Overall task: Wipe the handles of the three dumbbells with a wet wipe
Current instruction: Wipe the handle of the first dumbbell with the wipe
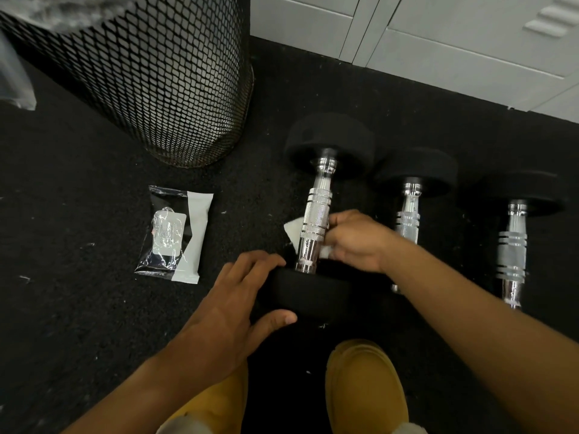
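Right hand (354, 242) pinching wet wipe (293, 231) around handle of leftmost dumbbell (315, 228) on floor; left hand (238, 302), fingers spread flat, bracing near head. Risks: dumbbell rolling if brace slips (round heads), wipe snagging on knurling, far handle end missed.

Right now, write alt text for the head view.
The right hand wipes the left dumbbell handle with a white wipe while the left hand steadies its near weight; two more dumbbells lie to its right.
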